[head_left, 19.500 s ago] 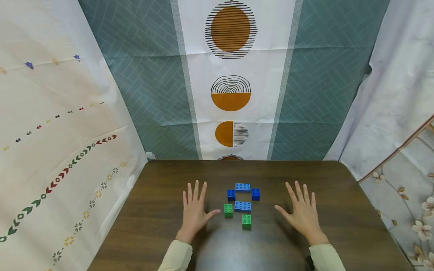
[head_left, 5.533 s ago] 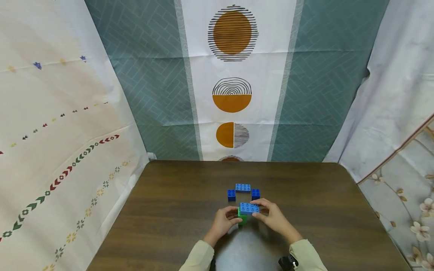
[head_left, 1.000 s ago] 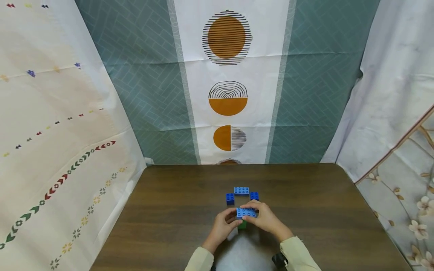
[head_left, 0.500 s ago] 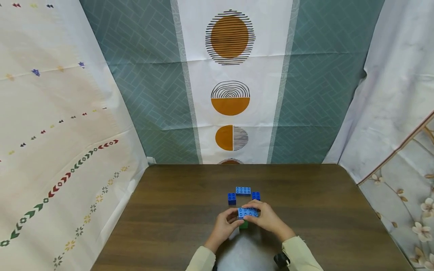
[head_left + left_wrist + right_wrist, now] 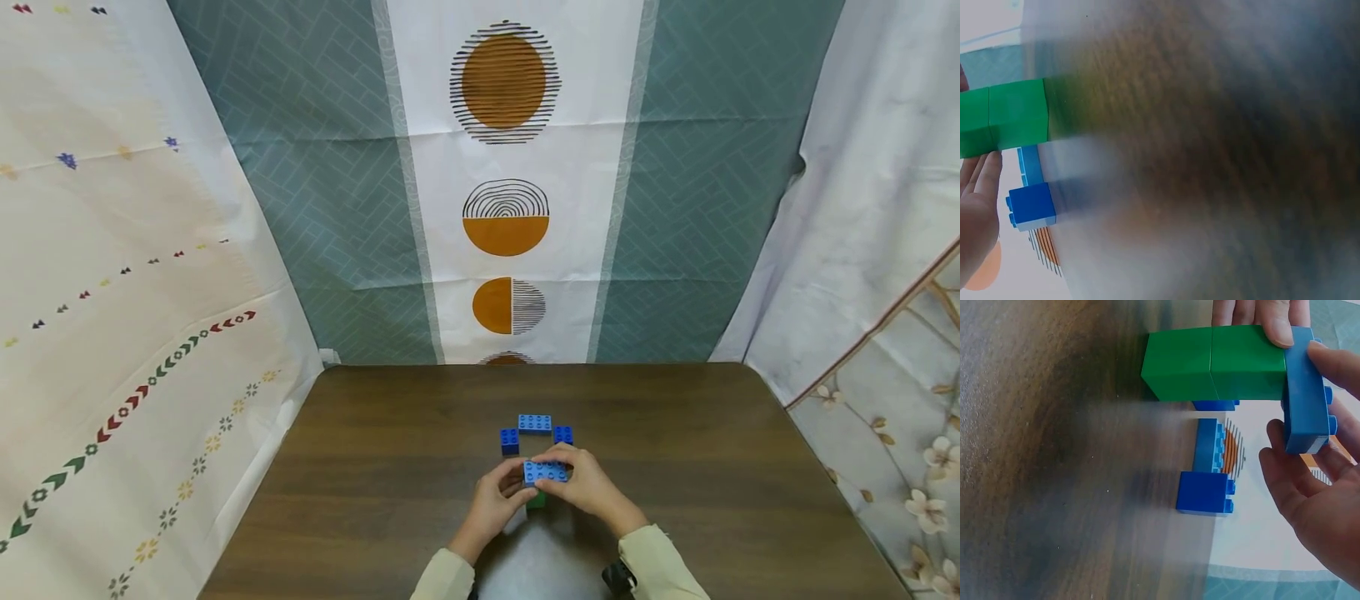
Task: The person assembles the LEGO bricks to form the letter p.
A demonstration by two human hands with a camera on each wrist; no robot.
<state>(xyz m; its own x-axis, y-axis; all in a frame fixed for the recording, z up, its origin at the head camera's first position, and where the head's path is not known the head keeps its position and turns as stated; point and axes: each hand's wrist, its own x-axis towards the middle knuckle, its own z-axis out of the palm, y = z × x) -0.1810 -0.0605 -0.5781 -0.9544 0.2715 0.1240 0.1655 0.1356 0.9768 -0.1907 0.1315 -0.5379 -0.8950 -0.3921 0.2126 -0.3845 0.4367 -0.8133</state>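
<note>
Two green bricks (image 5: 1179,365) stand stacked on the table, mostly hidden by the hands in the head view. A light blue long brick (image 5: 545,472) lies across the top of the stack and overhangs it to the right. My left hand (image 5: 489,502) grips the stack's upper part, its thumb near the joint with the blue brick. With thumb and fingers my right hand (image 5: 592,483) pinches the light blue brick near its right end. Whether the blue brick is fully pressed onto the studs I cannot tell.
Behind the hands, another light blue long brick (image 5: 535,423) lies between two dark blue short bricks, one at left (image 5: 509,441) and one at right (image 5: 563,434). The brown table (image 5: 390,433) ends at a patterned cloth (image 5: 502,317) at the back.
The green bricks, separate at first, are now stacked. Since 5.5 s ago the light blue brick has shifted slightly left over the stack. In the last second the hands hardly move.
</note>
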